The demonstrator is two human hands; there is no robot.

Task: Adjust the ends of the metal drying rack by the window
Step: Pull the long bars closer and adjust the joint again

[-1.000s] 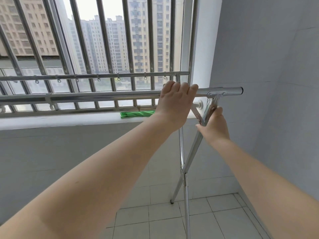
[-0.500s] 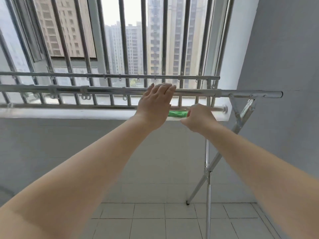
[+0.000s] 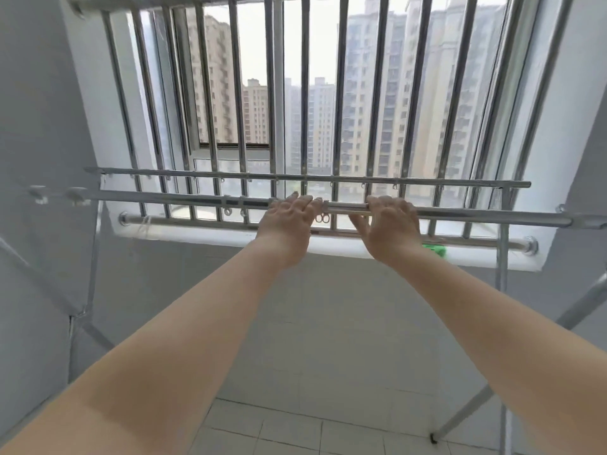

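The metal drying rack stands under the barred window. Its near top rail (image 3: 476, 215) runs across the view at hand height, with a thinner far rail (image 3: 230, 175) behind it. My left hand (image 3: 289, 221) rests on the middle of the near rail, fingers curled over it. My right hand (image 3: 389, 224) lies on the same rail a little to the right, fingers over the top and thumb below. The rack's left end (image 3: 77, 196) and its crossed legs (image 3: 82, 311) show blurred at the left. Its right end reaches the frame's right edge above the right legs (image 3: 502, 270).
A window sill (image 3: 197, 236) runs below the window bars (image 3: 305, 93), with a green cloth (image 3: 435, 249) on it at the right. Grey walls close in on both sides. Pale floor tiles (image 3: 295, 431) lie below.
The view has swung left along the rack. My right hand left the right-end brace and came onto the top rail. My left hand slid along the rail toward its middle.
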